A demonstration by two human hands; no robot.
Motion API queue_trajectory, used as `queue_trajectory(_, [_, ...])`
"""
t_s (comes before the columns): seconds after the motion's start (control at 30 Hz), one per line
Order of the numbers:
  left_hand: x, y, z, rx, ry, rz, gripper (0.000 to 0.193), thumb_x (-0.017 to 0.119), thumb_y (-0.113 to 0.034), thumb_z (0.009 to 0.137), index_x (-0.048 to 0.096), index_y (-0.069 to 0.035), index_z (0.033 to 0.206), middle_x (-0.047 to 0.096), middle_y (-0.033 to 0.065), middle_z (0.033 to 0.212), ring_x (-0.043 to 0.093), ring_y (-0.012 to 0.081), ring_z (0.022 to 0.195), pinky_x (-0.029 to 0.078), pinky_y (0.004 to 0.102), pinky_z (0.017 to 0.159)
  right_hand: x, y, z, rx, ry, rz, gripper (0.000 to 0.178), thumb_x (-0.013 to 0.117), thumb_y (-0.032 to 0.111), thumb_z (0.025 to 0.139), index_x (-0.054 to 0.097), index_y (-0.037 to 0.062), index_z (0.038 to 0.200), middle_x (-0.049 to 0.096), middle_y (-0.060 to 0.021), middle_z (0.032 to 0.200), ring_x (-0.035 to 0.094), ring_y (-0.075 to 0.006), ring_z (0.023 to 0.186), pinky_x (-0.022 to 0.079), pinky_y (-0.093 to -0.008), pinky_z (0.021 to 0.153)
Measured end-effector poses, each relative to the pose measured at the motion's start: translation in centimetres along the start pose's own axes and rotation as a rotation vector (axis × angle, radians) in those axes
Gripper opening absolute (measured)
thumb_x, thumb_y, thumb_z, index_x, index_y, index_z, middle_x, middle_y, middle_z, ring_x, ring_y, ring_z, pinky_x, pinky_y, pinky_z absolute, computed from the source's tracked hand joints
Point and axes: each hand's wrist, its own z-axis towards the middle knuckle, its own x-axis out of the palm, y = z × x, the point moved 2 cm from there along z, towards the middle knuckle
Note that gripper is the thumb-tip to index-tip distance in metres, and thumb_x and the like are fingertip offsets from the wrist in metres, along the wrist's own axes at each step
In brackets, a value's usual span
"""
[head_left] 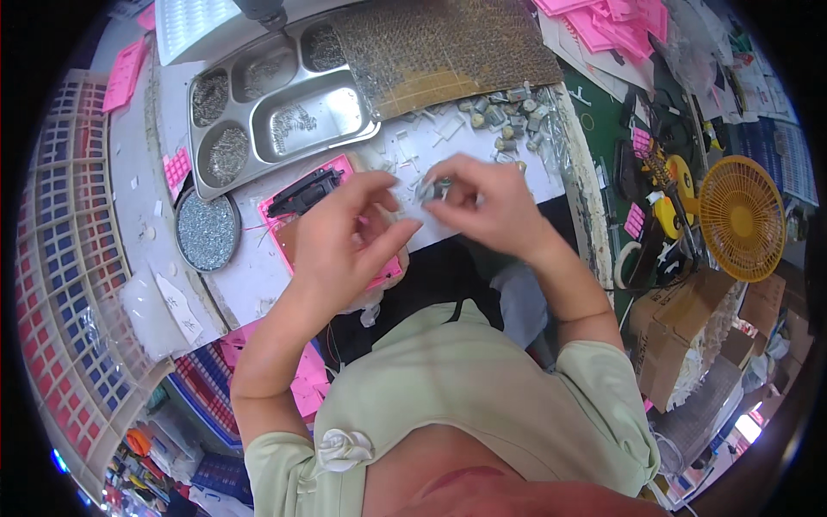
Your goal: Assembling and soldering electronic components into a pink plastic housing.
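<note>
My right hand [491,205] is closed in a pinch round a small silvery-grey part [428,191], blurred but much like a small motor. My left hand [340,237] is to the left of it, thumb and fingers curved and apart, with nothing plain between them. Partly under the left hand lies a pink plastic housing [276,226] with a black part [303,191] in its upper end. Thin wires hang below the left hand. Beyond the right hand, several small grey motors [508,116] with brownish ends lie on the white table [534,177].
A steel compartment tray [372,129] with small metal pieces stands at the far left, near a round dish [207,231] of tiny silvery pieces. Ribbed brown sheeting [448,52] covers the back. At right are a yellow fan [741,218] and a cardboard box [680,332]; at left, a plastic crate [73,284].
</note>
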Motion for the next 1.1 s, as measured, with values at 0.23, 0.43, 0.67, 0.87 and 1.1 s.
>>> queue_trajectory(0.23, [1.2,-1.4,2.8,0.678,0.179,0.386,0.021,0.078,-0.01,0.081,0.067,-0.004,0.099,0.066,0.0104,0.09,0.069,0.0257,0.078,0.055,0.0367,0.062,0.2,-2.2,-2.9,0.336,0.229,1.006,0.039,0.072,0.008,0.094,0.058,0.0033,0.13,0.074,-0.0107,0.096,0.073,-0.018,0.083,0.057,-0.0263,0.071])
queue_trajectory(0.43, [2.5,-1.4,5.2,0.751,0.462,0.355,0.026,0.076,-0.013,0.083,0.07,-0.002,0.105,0.07,0.0128,0.098,0.07,0.0268,0.079,0.057,0.0372,0.069,0.7,-5.3,-5.0,0.437,0.151,1.335,0.047,0.071,0.006,0.095,0.053,0.0023,0.139,0.068,-0.0065,0.087,0.069,-0.015,0.075,0.054,-0.0239,0.067])
queue_trajectory(0.67, [3.5,2.3,17.1,0.506,0.179,0.584,0.016,0.076,-0.016,0.085,0.071,-0.007,0.096,0.066,0.0111,0.093,0.066,0.0328,0.083,0.054,0.0432,0.074,-0.9,-6.0,-5.4,0.427,-0.021,1.323,0.051,0.07,0.0,0.092,0.052,-0.0001,0.139,0.067,-0.0081,0.089,0.061,-0.0123,0.07,0.049,-0.0233,0.062])
queue_trajectory(0.87, [7.7,2.6,19.5,0.646,0.21,0.678,0.015,0.077,-0.016,0.081,0.07,-0.01,0.093,0.066,0.0079,0.095,0.066,0.031,0.093,0.05,0.0445,0.082,-1.4,-6.2,-5.9,0.395,-0.005,1.218,0.052,0.07,-0.003,0.089,0.052,-0.0022,0.138,0.068,-0.0102,0.091,0.062,-0.0133,0.07,0.049,-0.0239,0.061])
queue_trajectory(1.1, [8.1,2.8,20.0,0.659,0.191,0.712,0.017,0.077,-0.015,0.079,0.071,-0.012,0.094,0.066,0.006,0.099,0.065,0.0294,0.099,0.048,0.0457,0.085,-1.8,-6.3,-6.1,0.379,0.012,1.153,0.052,0.07,-0.004,0.088,0.053,-0.0028,0.137,0.068,-0.0105,0.091,0.062,-0.0125,0.071,0.05,-0.024,0.063])
